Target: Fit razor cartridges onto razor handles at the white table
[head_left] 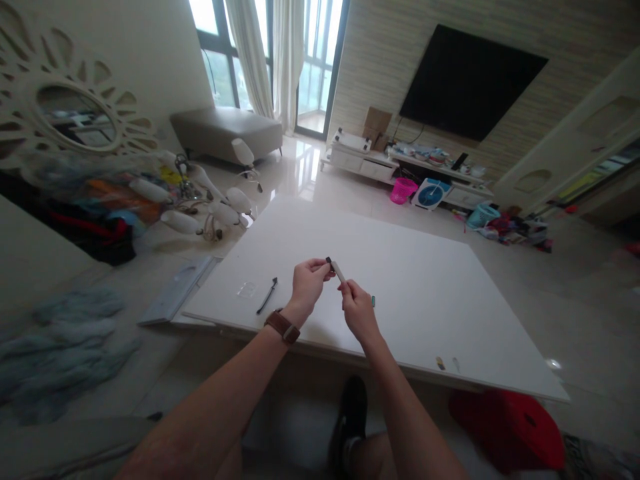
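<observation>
— Where are we with this?
— We have the slim pale stick with a dark tip (336, 268) held up between both hands, just above the large white flat board (425, 300). Our left hand (307, 283) pinches the dark end, thumb and fingers closed on it. Our right hand (357, 310) is closed on the lower end.
— So the work is at the grip itself?
— We judge so: a two-handed hold on one small piece.
— What would a further move ask of us?
— Steady fingertips, we think, since the piece is thin and could slip. The thin black tool (267, 295) and the small clear plastic piece (246, 289) lie on the board to our left, apart from the hands. A tiny teal bit (373, 301) sits just beside the right hand.
</observation>
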`<act>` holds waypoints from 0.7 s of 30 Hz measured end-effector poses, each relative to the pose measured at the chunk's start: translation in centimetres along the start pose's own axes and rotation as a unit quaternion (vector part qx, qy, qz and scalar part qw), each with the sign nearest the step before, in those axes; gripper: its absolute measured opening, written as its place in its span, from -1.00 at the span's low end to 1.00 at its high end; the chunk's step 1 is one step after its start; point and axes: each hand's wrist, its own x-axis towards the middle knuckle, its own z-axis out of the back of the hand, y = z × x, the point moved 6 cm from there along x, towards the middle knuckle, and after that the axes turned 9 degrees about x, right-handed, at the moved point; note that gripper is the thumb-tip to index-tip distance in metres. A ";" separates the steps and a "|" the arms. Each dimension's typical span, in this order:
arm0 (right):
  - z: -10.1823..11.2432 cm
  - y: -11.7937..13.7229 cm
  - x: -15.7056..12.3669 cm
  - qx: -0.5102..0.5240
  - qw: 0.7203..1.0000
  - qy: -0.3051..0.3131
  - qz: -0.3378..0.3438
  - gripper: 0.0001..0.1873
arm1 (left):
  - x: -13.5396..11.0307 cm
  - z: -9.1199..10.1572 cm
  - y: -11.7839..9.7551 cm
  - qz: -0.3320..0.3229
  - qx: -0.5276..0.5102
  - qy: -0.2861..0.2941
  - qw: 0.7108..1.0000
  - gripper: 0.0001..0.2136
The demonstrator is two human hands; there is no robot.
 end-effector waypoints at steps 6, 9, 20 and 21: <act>-0.1 0.0 0.0 0.009 1.000 0.004 -0.003 -0.61 | 0.0 -0.2 0.2 0.005 0.007 -0.002 1.000 -0.94; -0.2 0.0 0.1 0.012 1.000 0.004 -0.002 -0.62 | 0.1 -0.3 0.3 0.002 0.014 0.002 1.000 -0.94; -0.2 -0.3 0.0 0.015 1.000 0.003 -0.007 -0.62 | -0.3 -0.5 0.2 -0.034 0.067 0.013 0.997 -0.94; -0.2 -0.3 -0.1 0.015 1.000 0.003 -0.007 -0.62 | -0.4 -0.5 0.3 -0.037 0.068 0.014 0.997 -0.94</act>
